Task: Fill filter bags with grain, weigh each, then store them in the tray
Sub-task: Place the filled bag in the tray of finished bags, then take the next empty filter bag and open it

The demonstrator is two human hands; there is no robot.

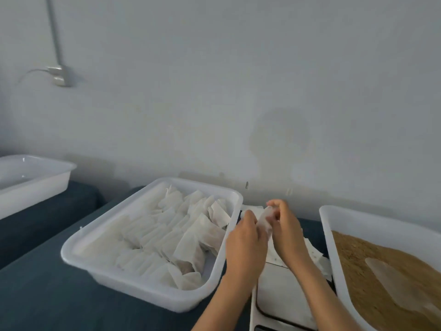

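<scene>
Scale (281, 297) sat at worktop's near edge. Above it, left hand (245, 242) and right hand (286, 230) pinched one filter bag (265, 219), likely opening its mouth for grain (372, 266); tray (100, 237) waited left.

Two bare forearms — sleeveless as far as visible — left hand (247, 244), right hand (286, 229), no rings.

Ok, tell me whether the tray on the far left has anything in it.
Empty, as far as shows: the far-left tray has bare white walls and floor, though its left part is out of frame. The middle tray holds bags.
</scene>
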